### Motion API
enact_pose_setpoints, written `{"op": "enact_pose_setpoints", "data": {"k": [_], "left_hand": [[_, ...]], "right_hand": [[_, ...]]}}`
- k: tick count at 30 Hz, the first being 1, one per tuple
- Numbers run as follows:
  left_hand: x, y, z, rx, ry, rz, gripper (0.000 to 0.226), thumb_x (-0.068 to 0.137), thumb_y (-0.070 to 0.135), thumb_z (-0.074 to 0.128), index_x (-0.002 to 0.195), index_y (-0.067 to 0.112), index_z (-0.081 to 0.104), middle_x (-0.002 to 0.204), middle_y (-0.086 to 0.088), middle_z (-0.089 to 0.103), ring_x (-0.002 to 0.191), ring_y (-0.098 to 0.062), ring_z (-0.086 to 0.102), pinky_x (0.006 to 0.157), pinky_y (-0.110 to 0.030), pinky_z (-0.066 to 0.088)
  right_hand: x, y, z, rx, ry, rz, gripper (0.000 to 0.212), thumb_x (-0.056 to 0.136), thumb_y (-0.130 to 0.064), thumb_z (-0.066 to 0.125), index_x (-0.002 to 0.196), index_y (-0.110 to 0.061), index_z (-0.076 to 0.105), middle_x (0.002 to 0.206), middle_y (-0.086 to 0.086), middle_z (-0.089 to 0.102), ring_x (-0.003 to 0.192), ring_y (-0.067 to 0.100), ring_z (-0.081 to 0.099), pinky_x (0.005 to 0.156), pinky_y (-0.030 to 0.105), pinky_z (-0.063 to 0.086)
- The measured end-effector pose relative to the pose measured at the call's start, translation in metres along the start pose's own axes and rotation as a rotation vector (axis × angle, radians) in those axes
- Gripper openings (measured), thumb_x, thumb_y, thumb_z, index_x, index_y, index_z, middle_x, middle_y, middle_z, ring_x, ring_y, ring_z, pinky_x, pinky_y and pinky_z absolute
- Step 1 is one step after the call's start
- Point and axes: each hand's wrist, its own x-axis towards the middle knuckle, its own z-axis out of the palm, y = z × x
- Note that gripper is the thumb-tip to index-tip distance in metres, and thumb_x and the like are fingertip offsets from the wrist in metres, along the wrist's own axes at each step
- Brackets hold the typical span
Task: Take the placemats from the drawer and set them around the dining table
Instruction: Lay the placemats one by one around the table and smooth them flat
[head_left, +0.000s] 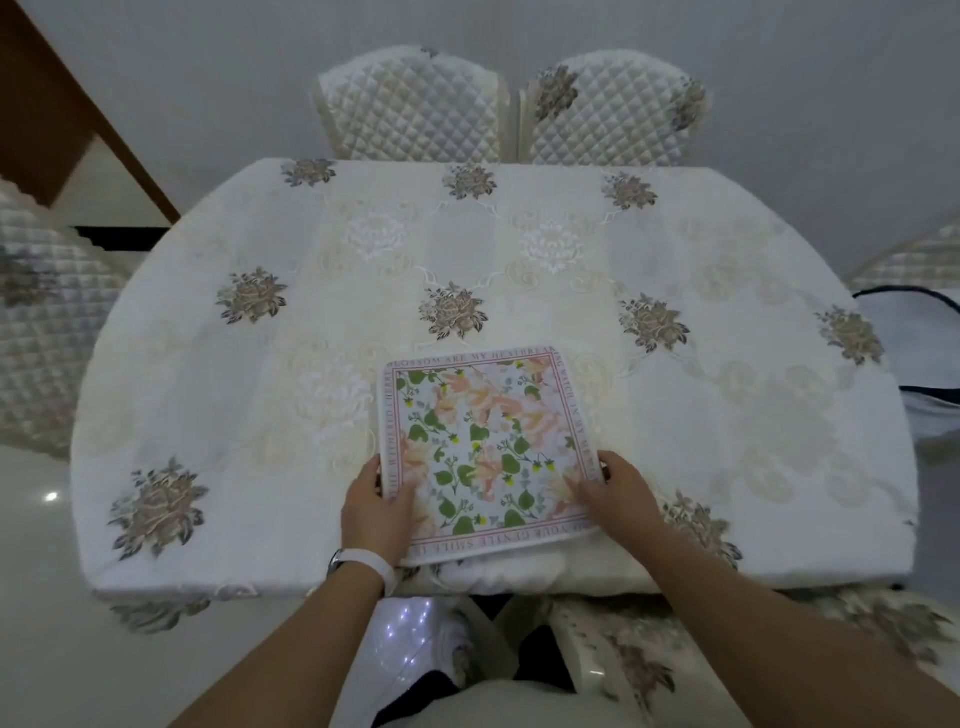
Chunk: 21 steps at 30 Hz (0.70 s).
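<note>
The floral placemat (485, 452) is gripped at 6 o'clock on the dining table (727, 415) by left hand (375, 506) and right hand (618, 491); overhang risks slipping off.

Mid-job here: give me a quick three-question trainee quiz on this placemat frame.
1. True or false: the floral placemat lies at the table's near edge.
2. Which hand wears a white wristband: A left hand, B right hand?
3. How many quilted chairs stand side by side at the far edge?

Key: 1 true; 2 A; 3 two.
</note>
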Motion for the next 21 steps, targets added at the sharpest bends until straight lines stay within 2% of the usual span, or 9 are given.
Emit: {"op": "enact_pose_setpoints", "data": {"k": [1, 3, 6, 8, 10, 13, 15, 18, 21], "left_hand": [[0.002, -0.001, -0.001, 0.011, -0.002, -0.008, 0.032, 0.088, 0.017, 0.066, 0.118, 0.029, 0.062, 0.093, 0.013, 0.067, 0.079, 0.001, 0.063, 0.062, -0.018, 0.054], [0.006, -0.001, -0.003, 0.043, -0.011, -0.007, 0.033, 0.088, 0.006, 0.063, 0.114, 0.027, 0.064, 0.088, 0.015, 0.067, 0.077, 0.001, 0.064, 0.056, -0.010, 0.051], [0.012, 0.000, -0.004, 0.098, -0.019, 0.006, 0.033, 0.087, 0.004, 0.062, 0.108, 0.029, 0.065, 0.087, 0.012, 0.069, 0.074, -0.002, 0.067, 0.052, -0.010, 0.050], [0.019, -0.005, -0.002, 0.127, -0.004, -0.015, 0.026, 0.083, 0.014, 0.063, 0.101, 0.031, 0.068, 0.093, 0.005, 0.070, 0.076, -0.008, 0.069, 0.058, -0.020, 0.057], [0.033, -0.024, 0.001, 0.180, 0.006, -0.031, 0.028, 0.075, 0.032, 0.060, 0.102, 0.035, 0.068, 0.099, 0.000, 0.067, 0.078, -0.014, 0.068, 0.067, -0.035, 0.061], [0.034, -0.023, 0.005, 0.186, 0.036, -0.032, 0.032, 0.074, 0.038, 0.058, 0.105, 0.034, 0.064, 0.097, -0.001, 0.064, 0.078, -0.018, 0.067, 0.069, -0.042, 0.060], [0.020, 0.000, 0.004, 0.105, 0.042, -0.044, 0.027, 0.084, 0.025, 0.062, 0.111, 0.026, 0.057, 0.095, 0.001, 0.064, 0.080, -0.019, 0.066, 0.071, -0.039, 0.058], [0.017, 0.008, 0.006, 0.012, 0.022, -0.105, 0.033, 0.089, 0.017, 0.063, 0.116, 0.026, 0.048, 0.094, 0.003, 0.064, 0.081, -0.020, 0.066, 0.066, -0.032, 0.052], [0.019, 0.008, 0.008, -0.034, 0.003, -0.134, 0.027, 0.089, 0.016, 0.064, 0.115, 0.019, 0.054, 0.094, 0.000, 0.066, 0.078, -0.018, 0.066, 0.058, -0.026, 0.049]], "right_hand": [[0.002, -0.001, -0.001, 0.010, 0.000, 0.000, 0.024, 0.087, -0.031, 0.071, 0.107, -0.023, 0.061, 0.092, -0.005, 0.068, 0.079, 0.011, 0.066, 0.063, 0.028, 0.052], [0.007, -0.003, -0.003, -0.001, 0.011, -0.002, 0.023, 0.085, -0.022, 0.073, 0.104, -0.020, 0.062, 0.088, -0.004, 0.068, 0.073, 0.009, 0.065, 0.056, 0.023, 0.048], [0.012, -0.004, -0.002, -0.046, 0.028, -0.001, 0.014, 0.084, -0.017, 0.070, 0.096, -0.017, 0.063, 0.081, -0.005, 0.066, 0.066, 0.008, 0.063, 0.052, 0.023, 0.048], [0.014, 0.000, 0.000, -0.067, 0.028, -0.005, 0.013, 0.083, -0.019, 0.070, 0.094, -0.015, 0.066, 0.084, -0.001, 0.067, 0.066, 0.011, 0.064, 0.052, 0.025, 0.050], [0.016, 0.004, 0.003, -0.063, 0.040, -0.004, 0.016, 0.081, -0.021, 0.070, 0.096, -0.016, 0.066, 0.089, 0.002, 0.068, 0.069, 0.013, 0.065, 0.054, 0.027, 0.052], [0.016, 0.002, 0.003, -0.035, 0.084, 0.004, 0.015, 0.083, -0.016, 0.067, 0.096, -0.017, 0.059, 0.091, -0.001, 0.064, 0.071, 0.008, 0.062, 0.054, 0.024, 0.048], [0.016, -0.003, 0.002, -0.009, 0.098, 0.014, 0.016, 0.086, -0.015, 0.065, 0.098, -0.018, 0.055, 0.091, -0.001, 0.063, 0.072, 0.009, 0.060, 0.055, 0.024, 0.044], [0.015, -0.007, 0.001, 0.088, 0.088, 0.085, 0.018, 0.087, -0.020, 0.064, 0.102, -0.016, 0.054, 0.090, -0.001, 0.065, 0.074, 0.015, 0.062, 0.059, 0.029, 0.046], [0.014, -0.011, 0.001, 0.165, 0.042, 0.124, 0.019, 0.089, -0.019, 0.064, 0.106, -0.014, 0.058, 0.091, -0.001, 0.064, 0.078, 0.014, 0.062, 0.060, 0.028, 0.046]]}}
